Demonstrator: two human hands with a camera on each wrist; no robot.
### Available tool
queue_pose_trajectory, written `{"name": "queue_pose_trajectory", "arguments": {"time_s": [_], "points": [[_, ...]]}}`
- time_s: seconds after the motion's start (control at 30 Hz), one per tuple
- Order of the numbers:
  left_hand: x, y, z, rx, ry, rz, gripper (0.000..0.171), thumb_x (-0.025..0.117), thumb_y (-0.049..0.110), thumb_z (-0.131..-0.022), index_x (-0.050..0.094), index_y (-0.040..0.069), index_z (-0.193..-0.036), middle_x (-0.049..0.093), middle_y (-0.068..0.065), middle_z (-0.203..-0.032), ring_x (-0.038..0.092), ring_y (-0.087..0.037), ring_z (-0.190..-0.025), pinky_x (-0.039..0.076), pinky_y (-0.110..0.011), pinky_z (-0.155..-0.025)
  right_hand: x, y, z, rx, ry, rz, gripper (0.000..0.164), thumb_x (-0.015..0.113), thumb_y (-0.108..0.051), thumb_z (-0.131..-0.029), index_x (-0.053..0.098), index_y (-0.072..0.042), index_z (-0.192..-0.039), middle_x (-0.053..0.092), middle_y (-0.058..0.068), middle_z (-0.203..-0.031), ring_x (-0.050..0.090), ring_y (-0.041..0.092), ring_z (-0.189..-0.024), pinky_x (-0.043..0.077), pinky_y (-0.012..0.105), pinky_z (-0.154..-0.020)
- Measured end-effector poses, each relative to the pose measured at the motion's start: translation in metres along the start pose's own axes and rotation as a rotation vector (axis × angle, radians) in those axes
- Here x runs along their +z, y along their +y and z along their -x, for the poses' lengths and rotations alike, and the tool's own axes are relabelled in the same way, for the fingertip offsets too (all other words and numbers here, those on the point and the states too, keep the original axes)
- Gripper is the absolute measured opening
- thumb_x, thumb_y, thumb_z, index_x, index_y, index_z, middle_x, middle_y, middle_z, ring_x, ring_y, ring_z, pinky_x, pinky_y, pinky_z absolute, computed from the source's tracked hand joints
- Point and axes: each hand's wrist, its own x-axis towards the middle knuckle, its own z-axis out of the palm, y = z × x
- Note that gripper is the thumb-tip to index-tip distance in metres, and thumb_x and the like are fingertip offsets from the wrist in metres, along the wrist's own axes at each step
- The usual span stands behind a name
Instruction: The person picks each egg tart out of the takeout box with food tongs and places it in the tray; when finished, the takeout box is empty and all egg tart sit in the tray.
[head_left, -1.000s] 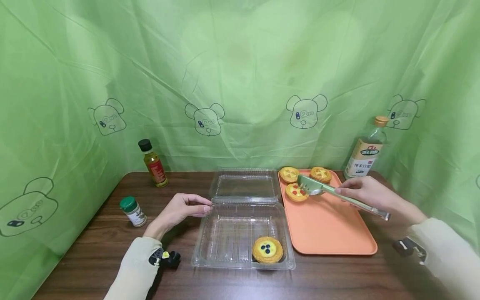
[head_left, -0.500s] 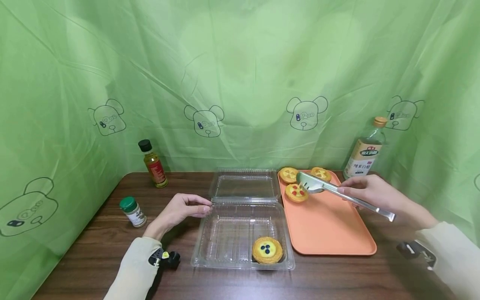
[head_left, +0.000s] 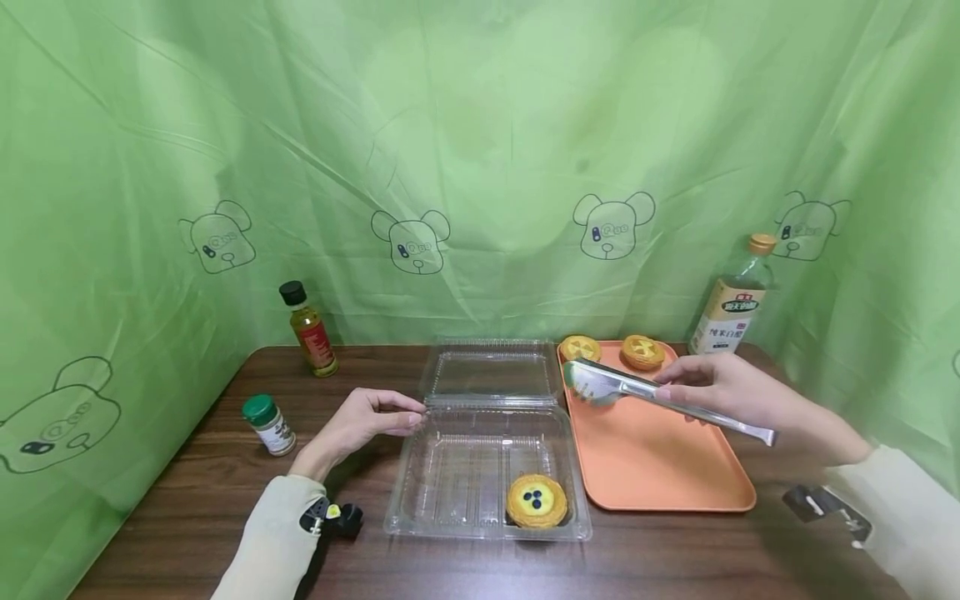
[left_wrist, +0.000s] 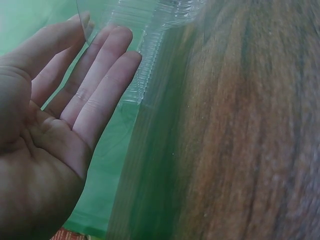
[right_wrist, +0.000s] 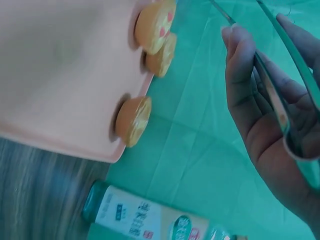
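Observation:
My left hand [head_left: 371, 421] pinches the left edge of a clear plastic clamshell container [head_left: 450, 532], lying with its lid laid back. A tart with blueberries [head_left: 537, 502] sits in its front right corner. Over the orange tray [head_left: 660, 467], my right hand [head_left: 720, 387] holds metal food tongs [head_left: 633, 387]. Their green-tinged toothed head covers the red-dotted tart in the head view; the right wrist view shows that red-dotted tart [right_wrist: 155, 27] on the tray. Two yellow-topped tarts, a left one [head_left: 581, 348] and a right one [head_left: 642, 353], stand at the tray's back edge.
Behind the tray's right corner stands a vinegar bottle [head_left: 731, 312]. On the left are an oil bottle [head_left: 313, 337] and a green-capped spice jar [head_left: 270, 427]. A green curtain [head_left: 480, 167] closes off the back and sides of the wooden table [head_left: 480, 575].
The tongs have moved left and slightly toward the front, so their head now hides the red-dotted tart. My left hand keeps its place on the container edge.

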Motion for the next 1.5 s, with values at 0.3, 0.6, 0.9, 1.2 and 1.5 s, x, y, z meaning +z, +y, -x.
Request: {"name": "queue_pose_trajectory", "arguments": {"time_s": [0.3, 0.6, 0.9, 1.2, 1.5], "points": [[-0.001, -0.002, 0.000, 0.005, 0.008, 0.008, 0.030, 0.076, 0.015, -0.085, 0.071, -0.001, -0.109, 0.070, -0.018, -0.105, 0.068, -0.033, -0.096, 0.057, -0.044, -0.083, 0.012, -0.023, -0.008, -0.069, -0.096, 0.006, 0.029, 0.073, -0.041, -0.086, 0.070, -0.022, -0.107, 0.070, -0.004, -0.083, 0.064, 0.014, -0.072, 0.055, 0.028, -0.060], [0.000, 0.001, 0.000, -0.008, 0.016, -0.021, 0.030, 0.077, 0.018, -0.084, 0.072, 0.001, -0.109, 0.071, -0.016, -0.105, 0.068, -0.032, -0.095, 0.058, -0.042, -0.083, 0.027, -0.039, -0.021, -0.150, -0.192, 0.030, 0.030, 0.076, -0.043, -0.082, 0.070, -0.023, -0.104, 0.069, -0.009, -0.085, 0.063, 0.011, -0.076, 0.054, 0.026, -0.065], [-0.001, 0.002, 0.001, -0.015, 0.014, -0.026, 0.029, 0.077, 0.016, -0.085, 0.072, 0.001, -0.109, 0.071, -0.016, -0.105, 0.069, -0.031, -0.094, 0.057, -0.042, -0.083, 0.035, -0.053, -0.030, -0.195, -0.326, 0.025, 0.029, 0.076, -0.040, -0.083, 0.072, -0.018, -0.102, 0.069, -0.007, -0.081, 0.062, 0.011, -0.072, 0.051, 0.024, -0.061], [0.000, 0.000, 0.001, -0.023, 0.010, -0.011, 0.029, 0.077, 0.016, -0.085, 0.072, 0.002, -0.109, 0.071, -0.016, -0.106, 0.068, -0.032, -0.095, 0.057, -0.042, -0.084, 0.039, -0.058, -0.038, -0.245, -0.407, 0.010, 0.024, 0.076, -0.036, -0.084, 0.072, -0.018, -0.100, 0.068, -0.006, -0.079, 0.062, 0.009, -0.071, 0.052, 0.023, -0.060], [0.001, 0.000, 0.000, -0.012, 0.013, -0.014, 0.029, 0.078, 0.017, -0.083, 0.072, 0.002, -0.108, 0.071, -0.016, -0.103, 0.069, -0.031, -0.094, 0.057, -0.042, -0.083, 0.043, -0.060, -0.046, -0.313, -0.464, 0.000, 0.020, 0.076, -0.033, -0.085, 0.073, -0.019, -0.098, 0.069, -0.006, -0.079, 0.064, 0.011, -0.071, 0.054, 0.023, -0.060]]}}
